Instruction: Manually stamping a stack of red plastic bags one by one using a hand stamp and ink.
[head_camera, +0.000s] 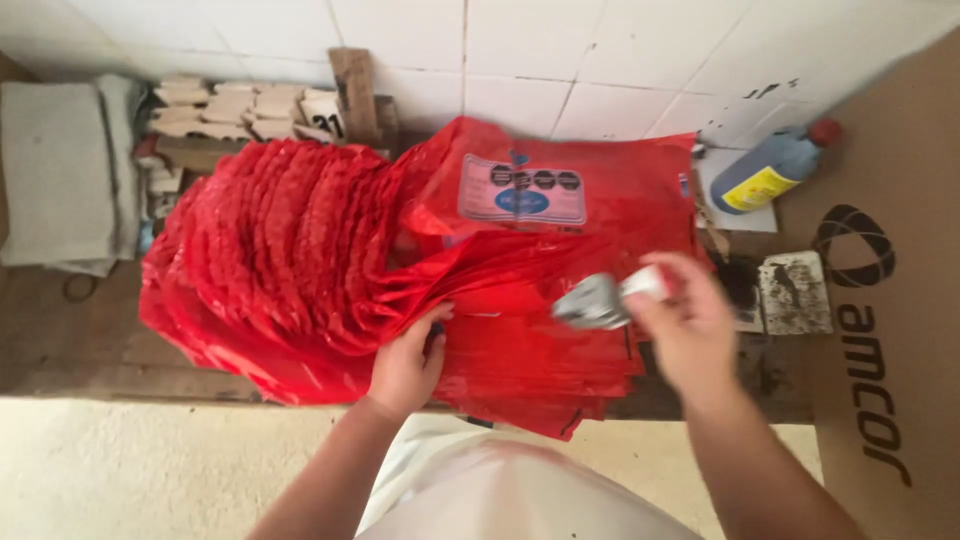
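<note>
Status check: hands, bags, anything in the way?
Left hand gripping fanned red bags. Right hand holding blurred grey-white tool over flat stack. Nothing blocking.

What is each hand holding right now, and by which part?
The right hand grips a blurred grey-and-white tool by its white end. The left hand fingers pinch the folded edges of the red bags.

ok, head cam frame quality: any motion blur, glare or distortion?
Head view: the right hand and the grey-and-white tool it holds are smeared by motion blur; the left hand on the red bags is sharper. Soft glare on the glossy bags, light is even, tile wall lines bow slightly from the wide lens.
</note>
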